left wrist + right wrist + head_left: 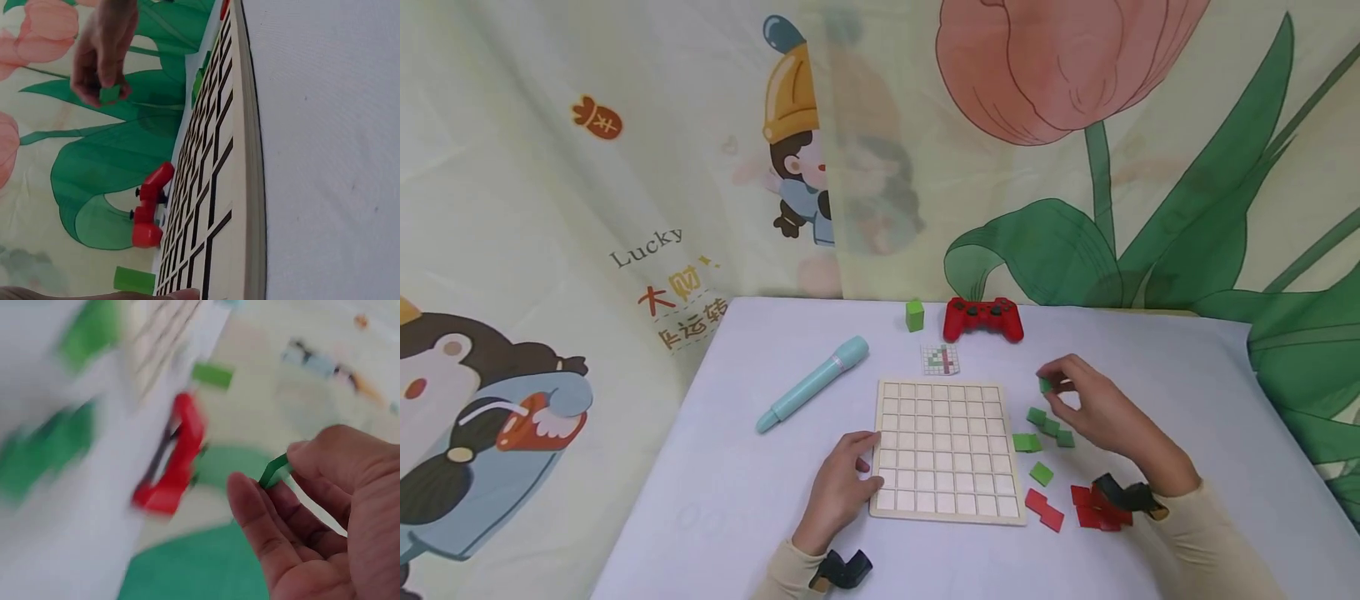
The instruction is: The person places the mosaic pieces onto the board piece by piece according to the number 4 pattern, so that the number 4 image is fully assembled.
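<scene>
A pale wooden grid board lies on the white table, its cells bare. My left hand rests at the board's left edge, with thumb and forefinger spread along the rim; in the left wrist view a fingertip lies over the board's corner. Raised above the table right of the board, my right hand pinches a small green square tile between thumb and fingers. Below that hand lie several dark green tiles, and lighter green tiles sit by the board's right edge.
Red tiles lie at the board's lower right, with a red pile beside the right wrist. Behind the board are a small pattern card, a green block and a red game controller. A teal microphone-shaped object lies left.
</scene>
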The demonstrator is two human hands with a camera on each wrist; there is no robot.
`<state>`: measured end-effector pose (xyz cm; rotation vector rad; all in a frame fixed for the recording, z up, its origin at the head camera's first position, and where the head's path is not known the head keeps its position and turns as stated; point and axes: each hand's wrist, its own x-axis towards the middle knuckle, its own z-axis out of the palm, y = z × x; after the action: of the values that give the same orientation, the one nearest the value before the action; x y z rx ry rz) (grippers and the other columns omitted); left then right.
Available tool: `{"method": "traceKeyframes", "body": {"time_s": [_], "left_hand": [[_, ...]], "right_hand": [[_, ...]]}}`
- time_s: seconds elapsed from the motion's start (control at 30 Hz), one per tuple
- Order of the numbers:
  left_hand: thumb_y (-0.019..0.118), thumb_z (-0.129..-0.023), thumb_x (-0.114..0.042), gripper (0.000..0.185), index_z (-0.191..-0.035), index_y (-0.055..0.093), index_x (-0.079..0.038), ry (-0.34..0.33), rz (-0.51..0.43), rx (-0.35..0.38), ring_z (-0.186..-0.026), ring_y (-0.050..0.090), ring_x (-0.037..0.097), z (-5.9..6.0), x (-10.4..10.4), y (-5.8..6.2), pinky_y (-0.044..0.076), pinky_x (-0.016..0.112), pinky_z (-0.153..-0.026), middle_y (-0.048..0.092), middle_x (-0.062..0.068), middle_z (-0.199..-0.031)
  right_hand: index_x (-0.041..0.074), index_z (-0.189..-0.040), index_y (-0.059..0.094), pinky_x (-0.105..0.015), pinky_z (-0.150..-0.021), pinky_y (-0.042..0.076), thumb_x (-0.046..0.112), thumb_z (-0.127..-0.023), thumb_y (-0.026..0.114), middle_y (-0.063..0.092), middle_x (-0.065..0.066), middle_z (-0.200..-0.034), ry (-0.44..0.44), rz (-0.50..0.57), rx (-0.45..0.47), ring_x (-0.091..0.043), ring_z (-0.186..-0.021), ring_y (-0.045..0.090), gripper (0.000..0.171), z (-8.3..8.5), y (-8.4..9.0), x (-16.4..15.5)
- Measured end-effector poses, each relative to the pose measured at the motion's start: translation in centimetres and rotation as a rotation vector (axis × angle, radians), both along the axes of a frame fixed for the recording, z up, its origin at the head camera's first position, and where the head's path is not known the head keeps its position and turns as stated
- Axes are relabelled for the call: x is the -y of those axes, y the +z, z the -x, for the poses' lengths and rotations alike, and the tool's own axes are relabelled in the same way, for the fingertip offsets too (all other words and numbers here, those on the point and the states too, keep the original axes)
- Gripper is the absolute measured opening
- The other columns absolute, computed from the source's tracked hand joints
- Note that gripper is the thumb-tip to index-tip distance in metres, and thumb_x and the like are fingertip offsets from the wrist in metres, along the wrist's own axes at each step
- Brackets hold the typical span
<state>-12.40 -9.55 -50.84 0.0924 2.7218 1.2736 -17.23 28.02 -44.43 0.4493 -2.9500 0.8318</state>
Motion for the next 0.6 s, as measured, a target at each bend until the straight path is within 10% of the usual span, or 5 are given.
{"method": "traceKeyframes", "body": {"time_s": [0.33,0.6], "left_hand": [[0.08,-0.081,0.007,0.063,-0.142,0.065,0.004,0.007,0.022,-0.042,-0.087,0.056,0.011,0.4,-0.7,0.3,0.042,0.019,-0.063,0.064,0.011,-0.146],[0.081,-0.081,0.008,0.062,-0.142,0.065,0.005,0.02,0.044,-0.032,-0.085,0.054,0.011,0.0,-0.3,0.3,0.041,0.02,-0.062,0.063,0.012,-0.147]], "right_hand": [[0.001,-0.125,0.063,-0.046,-0.096,0.062,0.003,-0.097,0.074,0.067,-0.011,-0.119,0.188,-0.034,0.141,-0.025,-0.108,0.067,0.03,6.8,-1.7,8.2],[0.005,-0.116,0.065,-0.039,-0.092,0.058,0.006,-0.098,0.073,0.064,-0.006,-0.109,0.218,-0.076,0.222,-0.018,-0.1,0.059,0.019,8.0,-4.3,10.9]]}}
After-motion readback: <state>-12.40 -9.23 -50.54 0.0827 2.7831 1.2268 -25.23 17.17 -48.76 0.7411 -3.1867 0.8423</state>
